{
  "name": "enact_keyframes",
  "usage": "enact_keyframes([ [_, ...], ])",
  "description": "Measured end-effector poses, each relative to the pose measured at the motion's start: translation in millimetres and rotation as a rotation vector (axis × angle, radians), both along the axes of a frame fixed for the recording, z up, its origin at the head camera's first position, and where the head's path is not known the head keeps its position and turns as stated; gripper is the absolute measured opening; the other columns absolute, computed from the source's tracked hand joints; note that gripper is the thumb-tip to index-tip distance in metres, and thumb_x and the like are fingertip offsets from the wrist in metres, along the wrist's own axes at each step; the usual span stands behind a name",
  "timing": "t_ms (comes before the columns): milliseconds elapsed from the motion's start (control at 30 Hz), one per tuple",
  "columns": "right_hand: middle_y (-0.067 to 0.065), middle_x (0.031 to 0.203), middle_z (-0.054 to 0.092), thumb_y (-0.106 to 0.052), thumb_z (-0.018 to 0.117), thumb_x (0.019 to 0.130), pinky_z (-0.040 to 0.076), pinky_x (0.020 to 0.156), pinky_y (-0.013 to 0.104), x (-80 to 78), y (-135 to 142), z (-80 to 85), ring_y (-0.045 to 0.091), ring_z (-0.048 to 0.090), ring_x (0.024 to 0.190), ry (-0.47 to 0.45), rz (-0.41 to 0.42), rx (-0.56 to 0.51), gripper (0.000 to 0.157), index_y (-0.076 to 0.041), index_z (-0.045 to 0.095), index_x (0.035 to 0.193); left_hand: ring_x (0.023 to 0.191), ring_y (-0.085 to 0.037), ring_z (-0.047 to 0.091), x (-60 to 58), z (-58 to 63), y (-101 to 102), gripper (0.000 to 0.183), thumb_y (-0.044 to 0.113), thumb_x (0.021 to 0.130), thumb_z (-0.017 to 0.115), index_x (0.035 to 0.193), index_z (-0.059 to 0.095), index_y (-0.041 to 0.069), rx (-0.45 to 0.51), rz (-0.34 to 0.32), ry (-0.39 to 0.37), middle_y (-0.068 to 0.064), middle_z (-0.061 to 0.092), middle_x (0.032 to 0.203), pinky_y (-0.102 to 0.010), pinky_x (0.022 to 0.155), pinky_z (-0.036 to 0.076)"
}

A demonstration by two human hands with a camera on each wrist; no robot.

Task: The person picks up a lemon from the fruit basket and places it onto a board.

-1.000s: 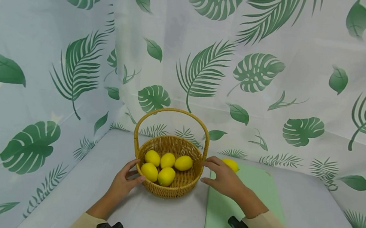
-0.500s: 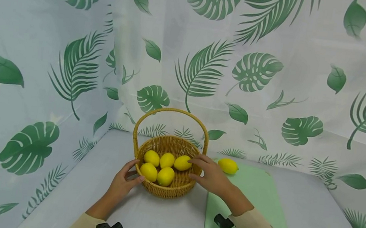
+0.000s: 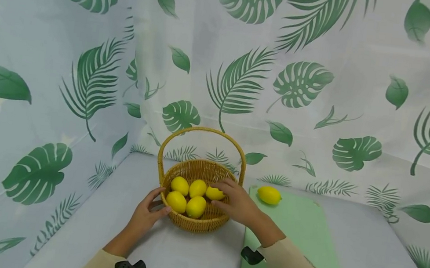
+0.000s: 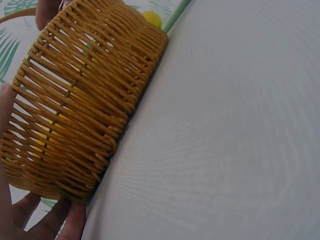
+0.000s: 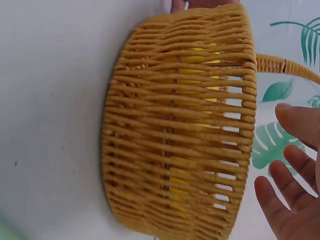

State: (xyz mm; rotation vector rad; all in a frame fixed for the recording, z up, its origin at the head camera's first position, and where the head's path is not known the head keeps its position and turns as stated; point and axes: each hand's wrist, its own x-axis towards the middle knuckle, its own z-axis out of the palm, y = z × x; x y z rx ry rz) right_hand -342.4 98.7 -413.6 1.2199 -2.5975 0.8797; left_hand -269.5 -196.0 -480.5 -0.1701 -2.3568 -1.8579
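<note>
A round wicker basket [image 3: 196,226] with a tall arched handle holds several yellow lemons [image 3: 196,207]. My left hand [image 3: 141,222] grips its left side, thumb at the front of the rim and fingers around the wall; the left wrist view shows fingertips [image 4: 75,220] against the woven side. Over the right part of the basket reaches my right hand [image 3: 239,205], fingers spread and partly covering the rightmost lemon [image 3: 214,193]. In the right wrist view its fingers [image 5: 285,182] are loosely extended above the rim, with nothing between them.
A pale green cutting board [image 3: 286,239] lies right of the basket, under my right forearm. One lemon [image 3: 269,195] rests at its far left corner. White fabric walls [image 3: 313,39] with green leaf prints stand behind and to the left.
My right hand has moved left, from outside the basket's right rim to over the rightmost lemon. The lemon on the board is now uncovered. My left hand stays on the basket.
</note>
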Motion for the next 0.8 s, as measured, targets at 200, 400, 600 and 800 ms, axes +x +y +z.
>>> enact_keyframes([
  [200,0.001,0.129,0.053,-0.018,0.074,0.089,0.051,0.09,0.04,-8.6,-11.5,-7.0,0.025,0.056,0.111,-0.072,-0.006,-0.003,0.043,-0.013,0.061,0.129,0.126,-0.039,0.047,-3.7,-1.0,-1.1,0.07,0.019,0.088,0.074,0.148,0.039,0.009,-0.004,-0.007,-0.002,-0.017,0.031,0.153,-0.043,0.09,0.051],
  [400,-0.002,0.127,0.053,-0.019,0.071,0.091,0.049,0.092,0.037,-13.3,-22.0,-14.4,0.023,0.056,0.111,-0.127,-0.02,0.088,0.041,-0.011,0.061,0.129,0.127,-0.038,0.047,-14.9,-24.8,-5.1,0.071,0.022,0.087,0.076,0.148,0.041,0.013,0.021,0.015,-0.01,-0.011,0.031,0.154,-0.044,0.09,0.051],
  [600,-0.001,0.125,0.054,-0.02,0.071,0.091,0.049,0.092,0.036,-15.0,-27.5,-14.5,0.023,0.057,0.11,-0.136,-0.001,0.11,0.039,-0.012,0.062,0.128,0.125,-0.035,0.049,-19.2,-33.5,-5.8,0.071,0.027,0.085,0.078,0.146,0.043,0.018,0.029,0.029,0.018,-0.008,0.034,0.153,-0.043,0.089,0.051],
  [800,-0.001,0.125,0.057,-0.023,0.071,0.091,0.047,0.095,0.039,-13.9,-33.7,-11.0,0.023,0.055,0.114,-0.145,0.032,0.112,0.036,-0.01,0.064,0.124,0.125,-0.035,0.049,-16.2,-29.1,-5.1,0.071,0.027,0.085,0.077,0.146,0.043,0.018,0.014,0.035,0.011,-0.006,0.033,0.153,-0.043,0.089,0.051],
])
